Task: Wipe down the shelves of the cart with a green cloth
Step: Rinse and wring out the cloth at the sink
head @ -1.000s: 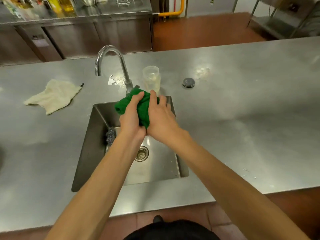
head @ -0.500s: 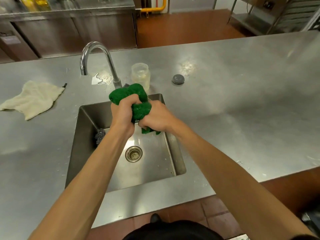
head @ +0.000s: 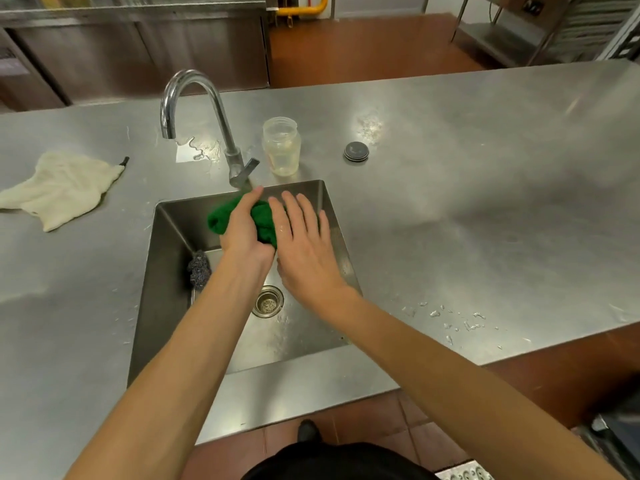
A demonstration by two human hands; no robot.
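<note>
Head view looks down over the sink (head: 166, 258); my left hand (head: 242, 230) grips the bunched green cloth (head: 265, 218) above the basin, just below the faucet (head: 221, 116); my right hand (head: 304, 251) lies flat against the cloth's right side, fingers straight and slightly spread; a dark scourer (head: 200, 270) sits in the basin's left corner; on the steel counter (head: 450, 202) stand a clear jar (head: 281, 147) and a round lid (head: 356, 151); a pale cloth (head: 62, 188) lies far left.

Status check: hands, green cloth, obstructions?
Left hand grips green cloth over sink. Right hand open, fingers straight, beside the cloth. Cart not in view; faucet just behind hands.
</note>
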